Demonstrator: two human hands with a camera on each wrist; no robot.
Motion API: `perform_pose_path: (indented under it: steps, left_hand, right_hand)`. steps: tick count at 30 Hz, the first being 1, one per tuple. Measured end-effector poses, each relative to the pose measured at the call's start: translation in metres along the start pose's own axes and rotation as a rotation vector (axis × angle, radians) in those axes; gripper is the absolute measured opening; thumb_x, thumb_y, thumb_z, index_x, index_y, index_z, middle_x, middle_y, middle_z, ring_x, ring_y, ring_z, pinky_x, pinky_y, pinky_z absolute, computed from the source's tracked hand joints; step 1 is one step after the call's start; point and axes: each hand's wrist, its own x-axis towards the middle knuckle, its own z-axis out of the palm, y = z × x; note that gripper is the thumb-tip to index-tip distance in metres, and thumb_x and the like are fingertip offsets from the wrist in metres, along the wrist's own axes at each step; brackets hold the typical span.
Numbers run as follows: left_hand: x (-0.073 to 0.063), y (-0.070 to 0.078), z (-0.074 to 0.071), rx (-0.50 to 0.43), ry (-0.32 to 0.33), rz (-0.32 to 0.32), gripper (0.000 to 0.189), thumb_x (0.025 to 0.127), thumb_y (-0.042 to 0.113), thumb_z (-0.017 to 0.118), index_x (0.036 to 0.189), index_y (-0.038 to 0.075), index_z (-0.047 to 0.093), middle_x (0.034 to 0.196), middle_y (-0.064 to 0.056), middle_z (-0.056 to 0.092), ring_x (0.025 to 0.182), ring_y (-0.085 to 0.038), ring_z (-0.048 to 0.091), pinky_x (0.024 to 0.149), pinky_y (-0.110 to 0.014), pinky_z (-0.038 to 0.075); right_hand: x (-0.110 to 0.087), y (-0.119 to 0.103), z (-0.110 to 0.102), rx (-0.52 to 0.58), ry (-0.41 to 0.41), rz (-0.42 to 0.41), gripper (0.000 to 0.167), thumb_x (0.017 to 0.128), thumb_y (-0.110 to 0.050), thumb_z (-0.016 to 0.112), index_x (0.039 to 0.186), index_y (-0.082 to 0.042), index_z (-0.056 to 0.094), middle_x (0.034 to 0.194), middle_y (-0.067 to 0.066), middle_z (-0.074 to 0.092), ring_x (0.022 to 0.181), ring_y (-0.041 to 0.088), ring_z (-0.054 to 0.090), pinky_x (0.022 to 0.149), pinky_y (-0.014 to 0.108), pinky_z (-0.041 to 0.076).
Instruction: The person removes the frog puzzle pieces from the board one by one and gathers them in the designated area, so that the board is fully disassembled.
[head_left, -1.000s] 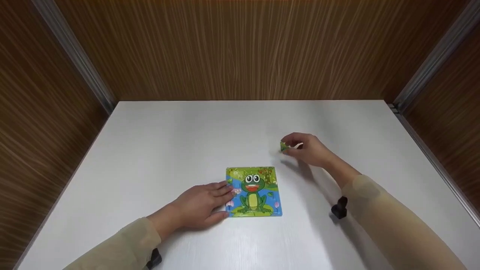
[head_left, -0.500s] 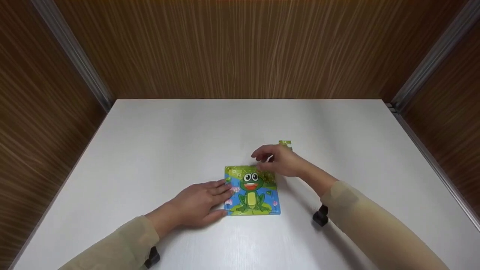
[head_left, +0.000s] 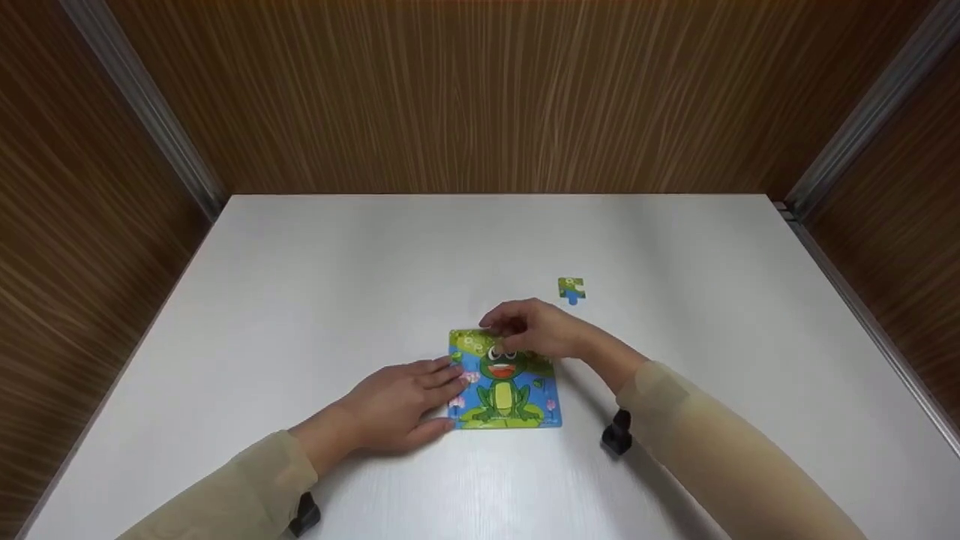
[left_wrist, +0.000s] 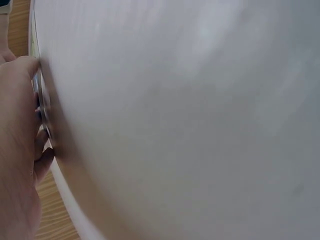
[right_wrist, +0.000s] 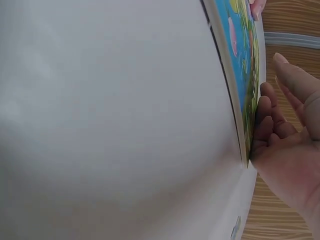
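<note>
A square frog jigsaw puzzle lies flat on the white table, its raised edge showing in the right wrist view. Against its left side rests my left hand, with outstretched fingertips lying on the picture's edge. My right hand hovers over the puzzle's top edge, fingers loosely bent and thumb near the frog's eyes; I see nothing held between them. In the right wrist view this hand shows its index finger and thumb apart. The puzzle's upper right part is partly hidden under it. A loose green and blue puzzle piece lies behind the right hand.
The white table ends at a wood-grain panel at the back, with similar panels at both sides. Black wrist devices are strapped beneath both sleeves.
The right hand let go of the puzzle piece, which now lies on the table. It moved left and towards me, over the puzzle's top. The left hand stayed in place.
</note>
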Motion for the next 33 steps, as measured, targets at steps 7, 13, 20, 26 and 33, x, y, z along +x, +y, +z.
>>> perform_pose_path:
  steps: [7,13,20,26,33]
  left_hand:
    - [0.006,0.002,-0.003,0.060,-0.036,0.005,0.066,0.109,0.054,0.044,0.159,0.011,0.051,0.163,-0.006,0.048,0.154,-0.026,0.040,0.125,-0.039,0.033]
    - [0.017,0.008,-0.006,0.051,-0.068,0.036,0.063,0.110,0.047,0.044,0.161,0.012,0.048,0.165,-0.004,0.045,0.155,-0.025,0.038,0.126,-0.037,0.030]
    - [0.023,0.010,-0.004,0.003,-0.101,0.026,0.065,0.107,0.040,0.042,0.165,0.011,0.039,0.171,-0.002,0.034,0.159,-0.025,0.029,0.128,-0.035,0.025]
    - [0.024,0.011,0.001,-0.031,-0.116,0.007,0.066,0.106,0.038,0.040,0.166,0.012,0.037,0.172,-0.002,0.032,0.160,-0.027,0.027,0.128,-0.036,0.026]
    - [0.026,0.013,0.003,-0.039,-0.141,-0.031,0.069,0.105,0.042,0.039,0.168,0.014,0.034,0.173,0.001,0.028,0.161,-0.025,0.023,0.128,-0.037,0.025]
  right_hand:
    - [0.002,0.004,0.005,-0.062,-0.031,-0.031,0.039,0.097,-0.009,0.078,0.134,-0.017,0.072,0.124,-0.002,0.067,0.110,0.020,0.059,0.102,0.039,0.050]
    - [0.000,0.005,0.006,-0.075,-0.040,-0.064,0.042,0.097,-0.004,0.076,0.137,-0.012,0.070,0.132,0.002,0.063,0.119,0.020,0.060,0.107,0.041,0.050]
    - [-0.002,0.003,0.006,-0.127,-0.052,-0.078,0.043,0.098,-0.005,0.075,0.140,-0.016,0.071,0.132,0.002,0.062,0.115,0.021,0.057,0.104,0.039,0.049]
    - [-0.001,0.003,0.006,-0.154,-0.061,-0.072,0.043,0.099,-0.007,0.074,0.140,-0.020,0.072,0.129,0.000,0.061,0.108,0.021,0.053,0.099,0.037,0.048]
    - [0.001,0.004,0.005,-0.168,-0.084,-0.076,0.041,0.100,-0.008,0.074,0.139,-0.021,0.073,0.130,0.000,0.061,0.110,0.020,0.052,0.099,0.037,0.047]
